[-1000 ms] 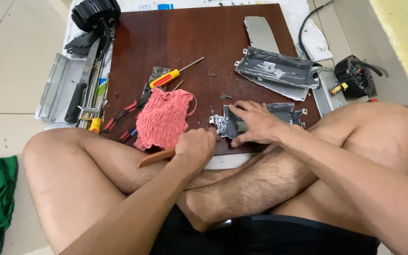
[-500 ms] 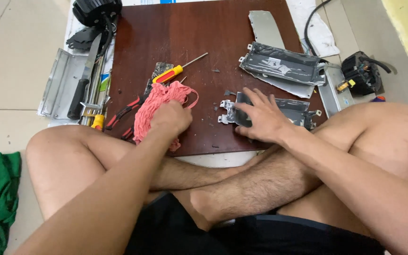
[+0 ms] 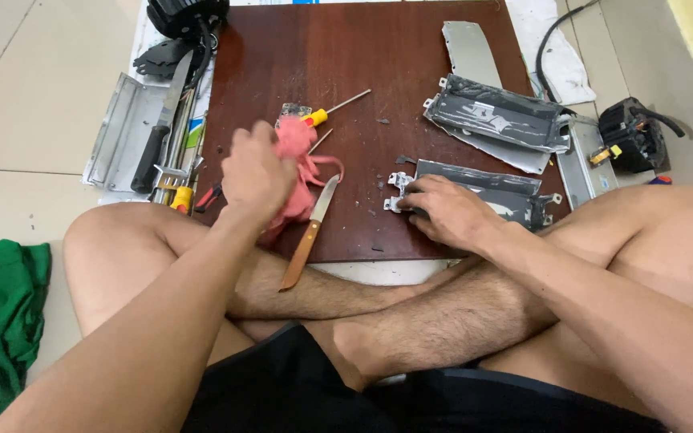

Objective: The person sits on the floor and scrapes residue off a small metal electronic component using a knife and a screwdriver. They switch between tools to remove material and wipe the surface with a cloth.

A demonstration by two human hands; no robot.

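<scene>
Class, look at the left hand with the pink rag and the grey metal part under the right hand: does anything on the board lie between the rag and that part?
Yes. A wooden-handled knife lies on the brown board just right of the pink rag gripped by the left hand. Beyond it, only small debris dots the bare board up to the grey metal part under the right hand.

A soft pink cloth [image 3: 298,172] is seen over a smooth, glossy wooden board [image 3: 378,56]; the knife [image 3: 308,232] is made of bright metal and wood.
</scene>
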